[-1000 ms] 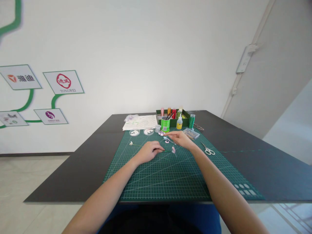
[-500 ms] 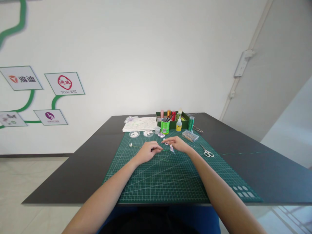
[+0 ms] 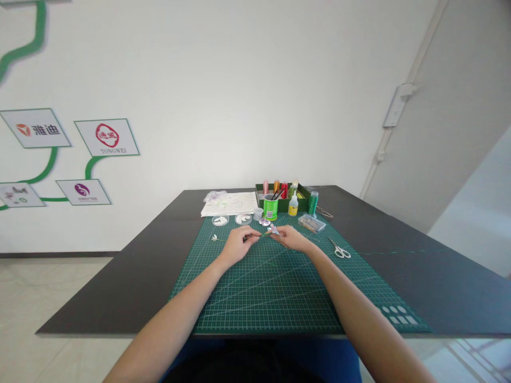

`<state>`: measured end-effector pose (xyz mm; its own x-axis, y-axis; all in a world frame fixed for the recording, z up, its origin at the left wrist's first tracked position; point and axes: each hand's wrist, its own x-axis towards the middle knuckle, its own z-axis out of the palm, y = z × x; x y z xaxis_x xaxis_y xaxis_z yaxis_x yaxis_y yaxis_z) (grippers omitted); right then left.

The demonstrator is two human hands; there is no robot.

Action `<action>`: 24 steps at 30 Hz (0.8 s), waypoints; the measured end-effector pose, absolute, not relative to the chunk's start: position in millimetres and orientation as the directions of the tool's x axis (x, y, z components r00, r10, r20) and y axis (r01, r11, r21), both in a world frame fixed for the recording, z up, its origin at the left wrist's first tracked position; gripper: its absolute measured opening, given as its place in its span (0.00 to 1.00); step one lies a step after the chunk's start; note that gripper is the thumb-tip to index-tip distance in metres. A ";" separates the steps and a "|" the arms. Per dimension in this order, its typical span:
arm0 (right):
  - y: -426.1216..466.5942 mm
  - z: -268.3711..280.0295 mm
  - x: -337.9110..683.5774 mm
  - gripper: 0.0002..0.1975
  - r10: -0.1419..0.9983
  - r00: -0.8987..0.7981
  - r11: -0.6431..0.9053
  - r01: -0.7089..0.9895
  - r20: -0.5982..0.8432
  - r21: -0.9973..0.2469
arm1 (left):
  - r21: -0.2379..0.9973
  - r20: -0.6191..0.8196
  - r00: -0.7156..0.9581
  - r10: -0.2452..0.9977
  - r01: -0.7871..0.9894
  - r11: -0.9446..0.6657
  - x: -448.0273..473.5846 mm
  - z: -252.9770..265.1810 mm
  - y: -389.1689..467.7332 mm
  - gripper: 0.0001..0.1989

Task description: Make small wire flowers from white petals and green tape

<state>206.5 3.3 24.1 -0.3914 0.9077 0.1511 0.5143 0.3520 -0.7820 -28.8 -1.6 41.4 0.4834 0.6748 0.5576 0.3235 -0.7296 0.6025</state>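
Over the green cutting mat (image 3: pixel 263 298), my left hand (image 3: pixel 239 243) pinches the thin green stem (image 3: pixel 264 234) of a small handmade flower. The flower's pale white-and-purple petals (image 3: pixel 273 229) sit at the fingertips of my right hand (image 3: pixel 293 238), which are closed at the base of the bloom. Both hands nearly meet, with the short stem running between them. Exactly how the right fingertips grip is too small to make out. A small white flower (image 3: pixel 214 237) on a thin stem lies on the mat left of my left hand.
Behind the hands stand petal dishes (image 3: pixel 243 219), a green can (image 3: pixel 270 208) with tools, a glue bottle (image 3: pixel 293 204), a green box (image 3: pixel 282 204) of thread spools and a green glitter tube (image 3: pixel 313 202). Rightward lie a clear case (image 3: pixel 312 223) and scissors (image 3: pixel 340 250). White sheets (image 3: pixel 231 205) lie back left.
The flower has risen and turned, its petals now at my right fingertips instead of hanging below that hand. My right fingers have closed in on it, and my left hand has shifted slightly up.
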 end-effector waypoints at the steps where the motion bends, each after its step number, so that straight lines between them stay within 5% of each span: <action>1: 3.3 24.2 206.5 0.26 0.909 -0.392 0.346 0.519 0.142 -0.782 | 0.613 0.558 0.467 0.686 0.324 -0.720 -29.0 41.1 -1.1 0.06; 10: 1.1 26.0 205.9 0.20 0.890 -0.440 0.382 0.570 0.123 -0.727 | 0.708 0.550 0.358 0.754 0.278 -0.649 -31.9 39.4 6.0 0.07; 24: -8.7 37.5 198.8 0.18 0.880 -0.471 0.377 0.617 0.059 -0.690 | 0.656 0.586 0.287 0.758 0.381 -0.652 -37.7 36.3 15.4 0.08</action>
<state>198.8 -8.7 37.5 -0.4714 0.8799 0.0593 0.6175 0.3773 -0.6902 -37.7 15.4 36.3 0.2873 0.7576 0.5861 0.3813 -0.6518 0.6556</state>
